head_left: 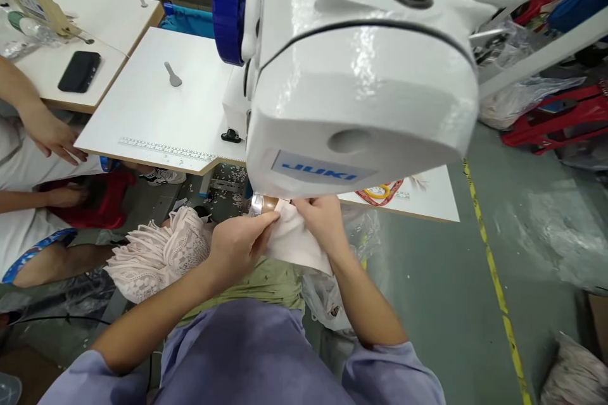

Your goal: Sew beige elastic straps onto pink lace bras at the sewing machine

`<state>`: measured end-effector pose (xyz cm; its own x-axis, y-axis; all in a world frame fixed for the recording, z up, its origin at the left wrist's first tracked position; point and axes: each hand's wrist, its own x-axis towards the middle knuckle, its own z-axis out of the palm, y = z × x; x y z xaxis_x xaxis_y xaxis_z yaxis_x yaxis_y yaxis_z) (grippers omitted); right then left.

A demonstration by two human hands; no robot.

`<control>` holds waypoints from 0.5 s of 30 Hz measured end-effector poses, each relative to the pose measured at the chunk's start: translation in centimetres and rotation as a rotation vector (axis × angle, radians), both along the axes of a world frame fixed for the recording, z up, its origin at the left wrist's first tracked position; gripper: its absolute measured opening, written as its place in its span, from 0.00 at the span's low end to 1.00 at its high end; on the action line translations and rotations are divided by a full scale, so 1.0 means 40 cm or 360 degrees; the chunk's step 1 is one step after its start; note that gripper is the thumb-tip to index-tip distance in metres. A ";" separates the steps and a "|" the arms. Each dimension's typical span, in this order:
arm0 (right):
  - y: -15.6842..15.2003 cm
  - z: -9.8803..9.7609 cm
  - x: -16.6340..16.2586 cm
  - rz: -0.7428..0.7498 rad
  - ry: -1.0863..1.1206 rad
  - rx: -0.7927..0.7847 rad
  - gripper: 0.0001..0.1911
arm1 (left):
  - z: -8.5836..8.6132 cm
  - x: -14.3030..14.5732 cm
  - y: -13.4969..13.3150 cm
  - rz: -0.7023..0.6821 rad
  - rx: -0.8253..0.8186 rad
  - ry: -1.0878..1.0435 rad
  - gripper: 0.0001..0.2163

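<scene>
Mostly, the sewing machine (pixel 361 95) blocks the view: its bulky white head hides the needle area and the tips of the right hand (pixel 323 218). That hand's grip is closed, pinching the upper edge of a pale cloth (pixel 299 243); the left hand (pixel 240 237) has its grip closed on the cloth's left side, fingers curled out of sight. The cloth hangs just below the machine head, by a shiny metal-and-brown end. A red-and-yellow object (pixel 381 192) is partly covered and hard to identify.

Under the right forearm, a clear bag (pixel 325 304) has contents too obscured to name. At lower right, a bag (pixel 577 372) of pale material is cut off by the frame.

The white bench (pixel 142 101) carries a grey spatula-shaped tool (pixel 173 78) and ruler markings (pixel 166 148). Lacy pieces (pixel 159 256) bunch beside the left forearm. Yellow tape (pixel 489 253) crosses the green-grey floor (pixel 427 304).
</scene>
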<state>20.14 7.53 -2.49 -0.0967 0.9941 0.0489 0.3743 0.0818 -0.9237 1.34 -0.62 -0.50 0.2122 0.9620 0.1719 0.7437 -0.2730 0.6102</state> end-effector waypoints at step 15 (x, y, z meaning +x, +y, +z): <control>0.083 -0.007 0.008 0.0330 -0.0565 0.0467 0.04 | 0.021 -0.010 0.041 0.0054 0.0049 0.0427 0.19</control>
<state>20.45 10.87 -2.76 -0.3522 0.9014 0.2517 0.6094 0.4250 -0.6694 0.95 1.02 0.33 0.2220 0.9645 0.1429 0.8867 -0.2606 0.3818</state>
